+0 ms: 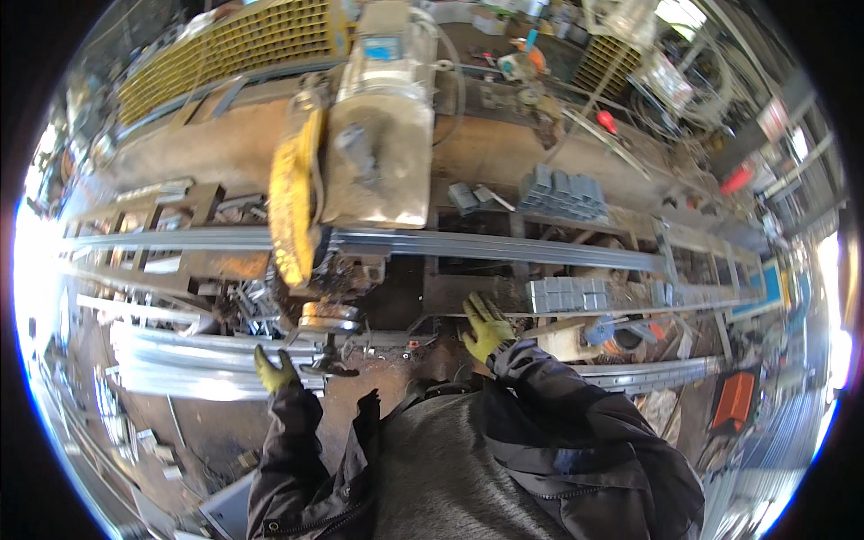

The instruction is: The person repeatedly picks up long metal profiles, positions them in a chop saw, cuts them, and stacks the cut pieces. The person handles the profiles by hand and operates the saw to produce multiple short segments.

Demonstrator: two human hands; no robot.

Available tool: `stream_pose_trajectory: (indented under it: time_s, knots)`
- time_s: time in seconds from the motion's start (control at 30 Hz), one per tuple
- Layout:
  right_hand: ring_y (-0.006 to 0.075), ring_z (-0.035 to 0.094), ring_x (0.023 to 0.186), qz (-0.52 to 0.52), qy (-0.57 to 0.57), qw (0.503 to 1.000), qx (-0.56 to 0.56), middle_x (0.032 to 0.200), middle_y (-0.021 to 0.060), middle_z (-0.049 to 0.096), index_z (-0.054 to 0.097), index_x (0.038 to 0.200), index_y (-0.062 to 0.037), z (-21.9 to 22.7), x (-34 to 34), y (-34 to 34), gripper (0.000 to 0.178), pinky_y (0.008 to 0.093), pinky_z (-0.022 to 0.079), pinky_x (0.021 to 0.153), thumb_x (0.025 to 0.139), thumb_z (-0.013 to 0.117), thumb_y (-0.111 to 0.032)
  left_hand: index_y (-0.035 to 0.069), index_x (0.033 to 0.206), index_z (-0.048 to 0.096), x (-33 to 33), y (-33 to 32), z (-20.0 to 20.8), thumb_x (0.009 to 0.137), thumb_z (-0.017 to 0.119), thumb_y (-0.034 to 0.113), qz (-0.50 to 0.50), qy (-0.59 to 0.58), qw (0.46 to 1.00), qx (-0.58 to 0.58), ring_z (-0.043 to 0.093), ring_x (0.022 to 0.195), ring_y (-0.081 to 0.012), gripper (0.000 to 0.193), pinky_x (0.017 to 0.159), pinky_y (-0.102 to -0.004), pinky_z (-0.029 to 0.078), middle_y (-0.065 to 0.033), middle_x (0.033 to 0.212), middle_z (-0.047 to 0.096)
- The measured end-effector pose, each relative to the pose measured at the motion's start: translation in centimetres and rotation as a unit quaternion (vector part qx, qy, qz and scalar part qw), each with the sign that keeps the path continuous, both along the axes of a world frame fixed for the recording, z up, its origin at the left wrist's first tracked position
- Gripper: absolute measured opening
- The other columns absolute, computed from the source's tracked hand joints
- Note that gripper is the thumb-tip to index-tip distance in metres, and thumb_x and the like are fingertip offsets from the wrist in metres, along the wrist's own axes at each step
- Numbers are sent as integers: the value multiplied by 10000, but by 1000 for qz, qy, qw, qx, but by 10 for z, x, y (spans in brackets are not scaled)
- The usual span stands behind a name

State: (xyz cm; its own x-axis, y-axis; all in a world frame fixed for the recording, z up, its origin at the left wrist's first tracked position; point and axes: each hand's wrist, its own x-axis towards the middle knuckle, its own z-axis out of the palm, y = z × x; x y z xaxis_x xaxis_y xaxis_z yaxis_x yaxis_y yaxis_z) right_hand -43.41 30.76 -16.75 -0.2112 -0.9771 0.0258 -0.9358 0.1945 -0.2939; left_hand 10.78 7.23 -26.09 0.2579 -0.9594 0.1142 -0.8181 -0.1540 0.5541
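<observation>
My left hand (275, 369), in a yellow-green glove, is at the right end of a bundle of shiny long metal profiles (193, 360). Its fingers and thumb are apart, and nothing shows in them. Beside it is a dark clamp handle (335, 362) below a round metal handwheel (329, 316). My right hand (486, 331), gloved alike, has its fingers stretched out over the near edge of the metal bench frame (463, 292). Past both hands, long grey metal channels (504, 253) lie across the bench, passing beneath a cut-off saw with a yellow blade guard (297, 198).
Short cut metal pieces (569, 294) stand in a row right of my right hand; another stack (562, 193) sits farther back. The saw's motor (382, 54) rises at the far middle. Yellow grating (238, 54) leans far left. An orange bin (734, 400) is at right.
</observation>
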Motion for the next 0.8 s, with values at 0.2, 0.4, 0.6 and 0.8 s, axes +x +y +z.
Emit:
stream_pose_trajectory:
  time_s: [0.2,0.4,0.6,0.8]
  knots:
    - [444,487,1703,3,-84,995,-56,1854,176,521,636,1722,-107,-5,-1,17,678,602,431,1380,1099,724,-358,-77,1611,648,-129,73,125,1113,698,90,-305,115,899,-294,666,1483,-515,528,1297,-597,495,-310,1628,687]
    - [453,707,1477,57,-238,965,-99,1606,213,744,786,1523,-80,-12,-40,77,467,557,586,1231,1102,736,-277,-11,1449,756,-324,66,182,961,780,11,-541,147,798,-221,706,1414,-524,488,1253,-599,554,-273,1552,737]
    - [456,760,1396,-128,-300,945,-3,1553,213,785,805,1504,-117,-60,-100,170,459,530,613,1179,1111,708,-332,61,1598,681,-519,15,134,946,853,162,-630,47,754,-180,560,1603,-489,683,1327,-608,478,-205,1714,630]
    - [408,754,1445,-423,-363,808,193,1487,205,829,795,1545,-155,-128,-150,289,610,510,587,1221,1098,682,-553,132,1904,242,-623,-3,86,870,957,446,-610,-296,735,-7,343,1771,-467,1295,1457,-664,244,-179,1939,370]
